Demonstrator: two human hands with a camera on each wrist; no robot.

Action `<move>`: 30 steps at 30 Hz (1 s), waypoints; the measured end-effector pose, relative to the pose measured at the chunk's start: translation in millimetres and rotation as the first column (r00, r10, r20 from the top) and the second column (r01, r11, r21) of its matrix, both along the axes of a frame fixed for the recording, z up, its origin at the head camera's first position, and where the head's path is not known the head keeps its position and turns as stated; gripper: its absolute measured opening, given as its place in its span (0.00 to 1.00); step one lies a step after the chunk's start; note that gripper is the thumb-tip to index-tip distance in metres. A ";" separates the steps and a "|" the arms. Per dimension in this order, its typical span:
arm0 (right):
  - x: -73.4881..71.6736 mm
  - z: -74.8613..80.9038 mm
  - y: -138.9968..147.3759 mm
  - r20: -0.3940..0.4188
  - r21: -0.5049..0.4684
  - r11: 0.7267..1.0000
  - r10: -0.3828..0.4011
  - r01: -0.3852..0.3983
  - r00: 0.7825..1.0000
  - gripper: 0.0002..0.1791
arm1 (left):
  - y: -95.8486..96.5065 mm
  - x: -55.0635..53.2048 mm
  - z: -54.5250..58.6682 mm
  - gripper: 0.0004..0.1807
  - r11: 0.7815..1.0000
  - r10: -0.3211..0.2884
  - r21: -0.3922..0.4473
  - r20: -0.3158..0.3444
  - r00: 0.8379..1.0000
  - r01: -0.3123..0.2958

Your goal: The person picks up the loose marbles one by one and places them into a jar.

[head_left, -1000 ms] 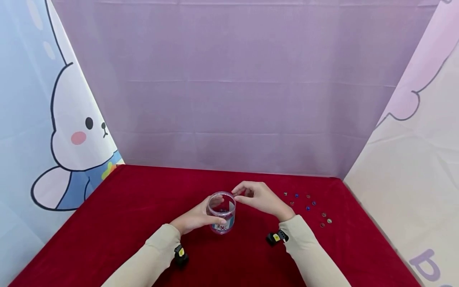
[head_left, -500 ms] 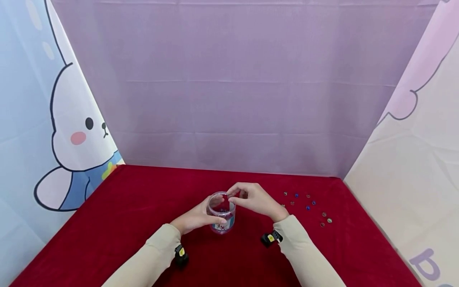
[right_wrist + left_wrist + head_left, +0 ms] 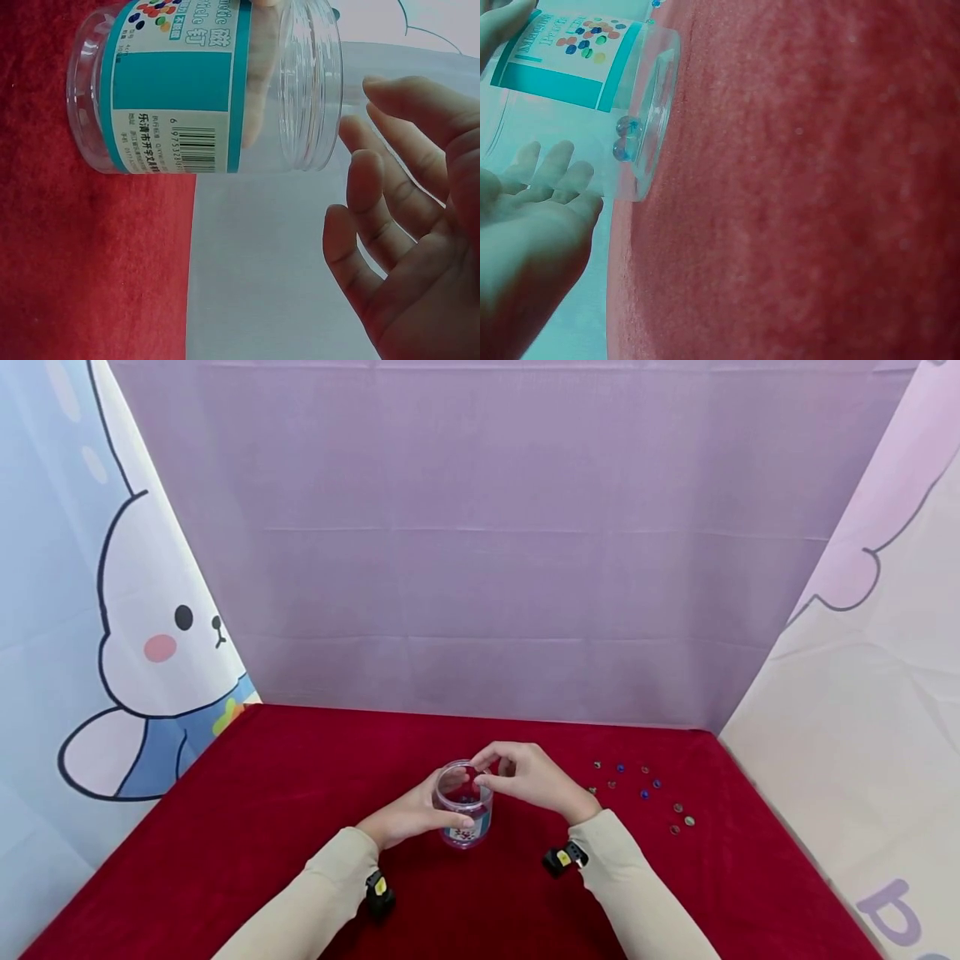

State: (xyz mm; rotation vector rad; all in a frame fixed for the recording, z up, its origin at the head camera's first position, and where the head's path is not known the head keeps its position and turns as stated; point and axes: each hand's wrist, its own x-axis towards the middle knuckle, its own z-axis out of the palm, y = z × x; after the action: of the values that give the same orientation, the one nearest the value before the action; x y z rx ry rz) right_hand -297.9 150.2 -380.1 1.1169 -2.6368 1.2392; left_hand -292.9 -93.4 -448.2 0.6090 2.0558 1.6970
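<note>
My left hand holds a clear jar with a teal-and-white label, its thumb on the near side and fingers round the far side. The jar is upright and its mouth has no lid. Glassy marbles lie at its bottom in the left wrist view. My right hand is at the right of the jar's mouth, with thumb and forefinger tips over the rim. In the right wrist view its fingers are loosely bent and parted, and nothing shows between them.
Several small marbles, some blue and some brownish or greenish, lie scattered on the red cloth right of my right hand. A lilac curtain stands behind the table, with printed cloth panels at both sides.
My right hand has moved left from beside the jar to over its rim. A marble pinched at its fingertips earlier no longer shows there, and the fingertips have parted. The left hand and jar stay put.
</note>
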 end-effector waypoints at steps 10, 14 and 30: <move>0.0 -2.8 1.5 -0.014 -0.002 1.000 0.015 -0.015 1.000 0.13 | 0.0 1.1 -0.3 0.48 1.000 -0.003 0.000 0.000 1.000 0.003; 0.8 -2.3 1.8 -0.010 -0.015 1.000 0.019 -0.019 1.000 0.12 | 0.2 1.5 0.3 0.48 1.000 -0.006 0.007 0.002 1.000 0.006; 5.9 -1.8 15.7 -0.038 -0.002 1.000 -0.014 0.014 0.999 0.12 | 1.1 1.7 0.1 0.48 1.000 0.002 0.004 -0.019 1.000 -0.002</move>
State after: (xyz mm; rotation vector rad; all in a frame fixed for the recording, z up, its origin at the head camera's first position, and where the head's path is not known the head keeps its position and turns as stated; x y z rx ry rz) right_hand -292.0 165.9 -381.8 1.1083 -2.6113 1.2046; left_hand -291.2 -92.3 -448.1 0.6263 2.0670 1.7031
